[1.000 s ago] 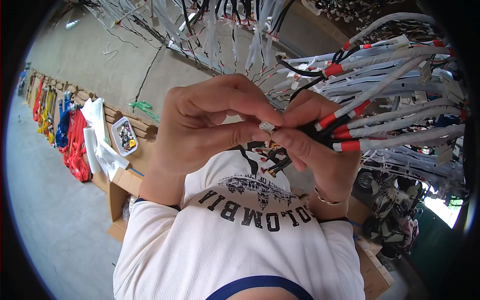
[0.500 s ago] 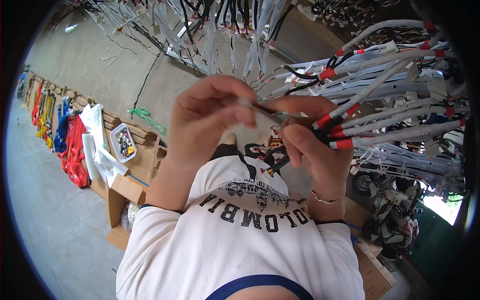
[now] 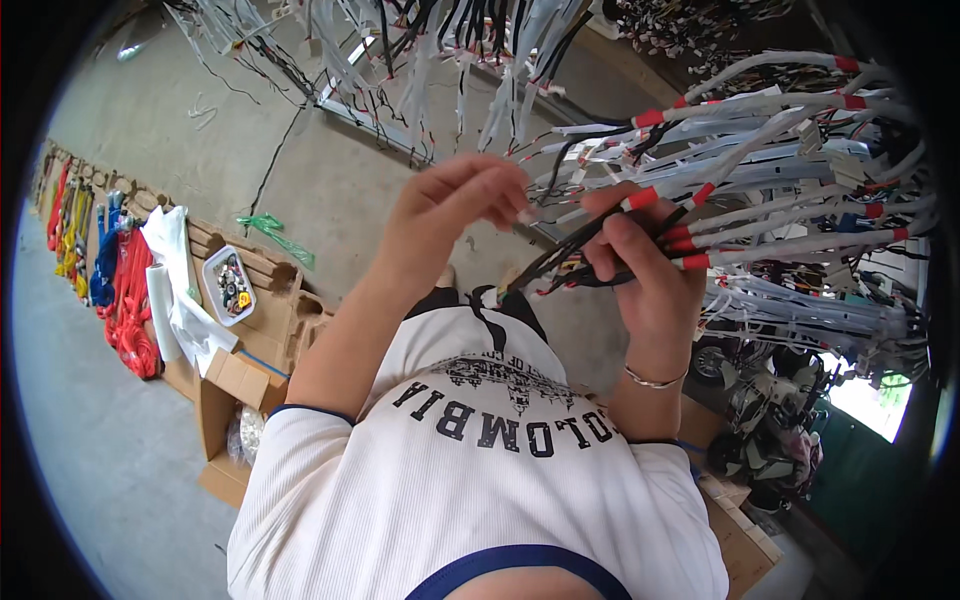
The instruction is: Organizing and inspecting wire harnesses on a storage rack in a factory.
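Note:
My right hand (image 3: 640, 245) is closed round a bundle of white-sleeved wire harnesses (image 3: 770, 247) with red tape bands. Their bare black wire ends (image 3: 570, 258) fan out to the left of its fingers, some tipped with small connectors. The thumb lies over the wires just beside the red bands. My left hand (image 3: 455, 205) hovers to the left of the bundle, apart from the black wires. Its fingers are bent and smeared by motion, so whether anything small is between the fingertips cannot be made out.
More harnesses hang from a rack (image 3: 450, 45) ahead and at the right. On the left, cardboard holds a white tray of small parts (image 3: 230, 285), white plastic sheeting (image 3: 180, 270) and red wire bundles (image 3: 130, 300). A motorbike (image 3: 765, 420) stands at the lower right.
My left hand has drawn away from the right hand, leaving the wire it was touching. My right hand has turned, so the black wire ends now spread out to the left.

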Demonstrator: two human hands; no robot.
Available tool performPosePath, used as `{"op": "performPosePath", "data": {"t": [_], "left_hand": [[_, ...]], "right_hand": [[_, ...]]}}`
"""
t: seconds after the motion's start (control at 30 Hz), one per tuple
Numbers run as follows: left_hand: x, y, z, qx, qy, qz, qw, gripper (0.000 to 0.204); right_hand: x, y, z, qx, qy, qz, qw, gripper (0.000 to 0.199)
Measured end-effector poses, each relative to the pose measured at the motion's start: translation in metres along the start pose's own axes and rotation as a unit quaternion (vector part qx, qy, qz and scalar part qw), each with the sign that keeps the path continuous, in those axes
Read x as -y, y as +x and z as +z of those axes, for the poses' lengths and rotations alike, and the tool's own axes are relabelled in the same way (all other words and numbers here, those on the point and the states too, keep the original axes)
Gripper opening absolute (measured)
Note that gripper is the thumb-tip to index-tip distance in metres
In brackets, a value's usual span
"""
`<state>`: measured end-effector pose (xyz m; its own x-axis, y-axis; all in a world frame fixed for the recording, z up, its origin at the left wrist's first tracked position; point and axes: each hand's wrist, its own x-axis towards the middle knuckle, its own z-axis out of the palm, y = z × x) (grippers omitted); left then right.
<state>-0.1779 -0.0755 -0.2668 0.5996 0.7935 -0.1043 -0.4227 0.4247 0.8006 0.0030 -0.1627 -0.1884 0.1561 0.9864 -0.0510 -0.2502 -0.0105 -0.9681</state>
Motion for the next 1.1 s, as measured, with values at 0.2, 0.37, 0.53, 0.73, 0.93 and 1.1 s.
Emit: {"op": "performPosePath", "data": {"t": [0.2, 0.37, 0.53, 0.73, 0.93, 1.1], "left_hand": [[-0.023, -0.027, 0.015, 0.093, 0.223, 0.114, 0.964, 0.035], [-0.024, -0.044, 0.02, -0.017, 0.214, 0.147, 0.966, 0.02], [-0.027, -0.053, 0.022, -0.023, 0.065, 0.031, 0.997, 0.015], [-0.03, -0.056, 0.032, -0.017, 0.046, -0.029, 0.998, 0.018], [-0.036, -0.061, 0.027, 0.015, -0.088, 0.045, 0.995, 0.041], [-0.039, -0.066, 0.011, 0.009, -0.087, 0.046, 0.995, 0.041]], "right_hand": [[-0.012, 0.011, 0.005, -0.074, 0.025, -0.008, 0.997, 0.019], [-0.046, 0.025, -0.028, 0.228, 0.078, -0.043, 0.97, 0.051], [-0.027, 0.016, 0.0, 0.212, 0.096, 0.098, 0.967, 0.049], [-0.029, 0.002, 0.025, 0.064, 0.055, 0.092, 0.992, 0.022], [-0.024, -0.004, 0.045, -0.076, 0.068, 0.057, 0.993, 0.012], [-0.02, 0.003, 0.051, -0.055, 0.07, 0.027, 0.996, 0.016]]}}
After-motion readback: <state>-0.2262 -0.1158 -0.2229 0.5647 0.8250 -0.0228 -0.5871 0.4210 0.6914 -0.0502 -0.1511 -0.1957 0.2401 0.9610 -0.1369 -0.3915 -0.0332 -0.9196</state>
